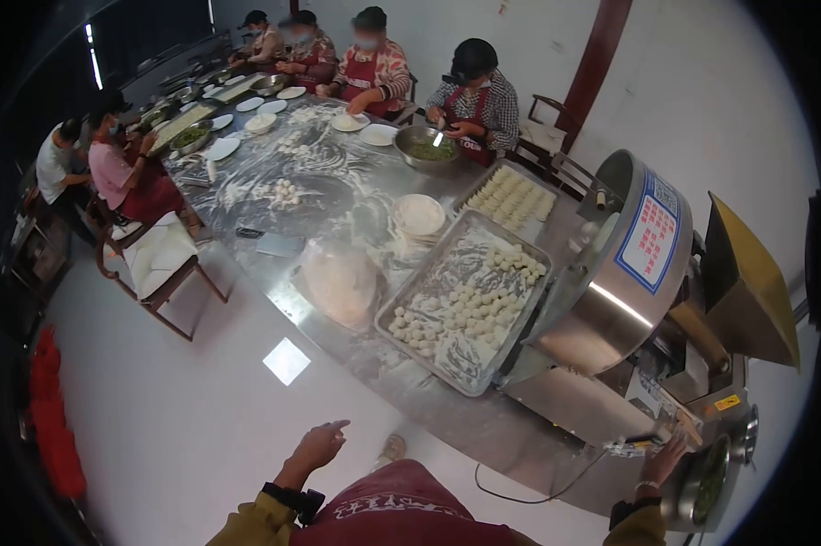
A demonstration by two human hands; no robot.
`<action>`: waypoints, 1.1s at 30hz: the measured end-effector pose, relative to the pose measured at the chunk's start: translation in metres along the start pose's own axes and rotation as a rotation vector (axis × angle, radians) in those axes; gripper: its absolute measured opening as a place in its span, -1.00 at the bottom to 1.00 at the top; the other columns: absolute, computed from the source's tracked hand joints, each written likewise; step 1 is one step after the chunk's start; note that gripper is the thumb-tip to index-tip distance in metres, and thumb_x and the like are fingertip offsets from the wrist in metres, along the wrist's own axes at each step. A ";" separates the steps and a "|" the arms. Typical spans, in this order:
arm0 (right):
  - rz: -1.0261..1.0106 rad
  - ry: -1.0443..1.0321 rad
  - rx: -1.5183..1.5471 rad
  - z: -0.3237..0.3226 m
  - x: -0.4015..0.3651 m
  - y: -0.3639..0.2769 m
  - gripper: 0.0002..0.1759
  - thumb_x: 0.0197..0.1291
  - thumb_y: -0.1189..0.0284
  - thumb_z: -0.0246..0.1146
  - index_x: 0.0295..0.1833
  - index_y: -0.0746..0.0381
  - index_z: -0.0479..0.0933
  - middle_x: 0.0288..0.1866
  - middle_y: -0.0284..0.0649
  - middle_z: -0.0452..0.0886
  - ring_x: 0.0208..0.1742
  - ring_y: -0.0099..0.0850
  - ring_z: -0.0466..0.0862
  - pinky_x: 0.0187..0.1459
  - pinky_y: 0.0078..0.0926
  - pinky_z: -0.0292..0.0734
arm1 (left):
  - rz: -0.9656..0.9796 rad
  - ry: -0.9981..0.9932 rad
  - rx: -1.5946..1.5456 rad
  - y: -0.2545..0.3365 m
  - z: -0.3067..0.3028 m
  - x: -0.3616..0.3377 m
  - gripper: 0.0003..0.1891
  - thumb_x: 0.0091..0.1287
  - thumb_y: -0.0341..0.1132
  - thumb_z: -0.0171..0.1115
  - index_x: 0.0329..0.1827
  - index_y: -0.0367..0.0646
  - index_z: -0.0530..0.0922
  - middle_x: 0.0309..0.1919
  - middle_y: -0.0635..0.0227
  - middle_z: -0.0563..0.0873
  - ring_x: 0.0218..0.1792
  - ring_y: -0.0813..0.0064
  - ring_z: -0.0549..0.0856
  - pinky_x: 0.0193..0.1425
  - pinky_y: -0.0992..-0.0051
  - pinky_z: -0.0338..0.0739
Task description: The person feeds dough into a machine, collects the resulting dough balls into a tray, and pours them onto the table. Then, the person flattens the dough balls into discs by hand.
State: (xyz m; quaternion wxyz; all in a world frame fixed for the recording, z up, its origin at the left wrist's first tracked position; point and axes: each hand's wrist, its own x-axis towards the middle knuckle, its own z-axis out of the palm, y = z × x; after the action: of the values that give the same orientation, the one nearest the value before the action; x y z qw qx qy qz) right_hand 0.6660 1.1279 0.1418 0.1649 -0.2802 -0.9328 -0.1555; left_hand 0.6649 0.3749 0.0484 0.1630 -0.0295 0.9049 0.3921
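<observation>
A steel table (337, 177) carries floury trays (469, 303), white plates (378, 135) and bowls (427, 146).

White "LOUN" on a co-worker's apron (471, 144); blue-bordered machine label (648, 230) too blurred

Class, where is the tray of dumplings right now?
In the head view, the dumpling tray sits right of centre on the table, just beyond the dough-ball tray, near a co-worker.
</observation>
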 end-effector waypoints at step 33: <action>0.233 0.164 -0.173 -0.007 -0.076 -0.073 -0.09 0.37 -0.09 0.07 0.53 0.41 0.06 0.57 0.18 0.09 0.52 0.06 0.22 0.49 0.02 0.10 | 0.602 0.264 0.268 0.189 -0.274 0.485 -0.71 0.31 -0.37 0.20 0.08 -0.18 0.62 -0.21 0.05 0.74 -0.18 0.08 0.73 -0.08 0.25 0.59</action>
State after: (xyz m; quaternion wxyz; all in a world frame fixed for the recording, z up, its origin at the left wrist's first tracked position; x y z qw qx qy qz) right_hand 0.6860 1.0313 0.1040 0.2325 -0.3861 -0.8605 -0.2374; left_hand 0.0979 0.3443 0.2022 -0.0758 0.2095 0.9298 0.2929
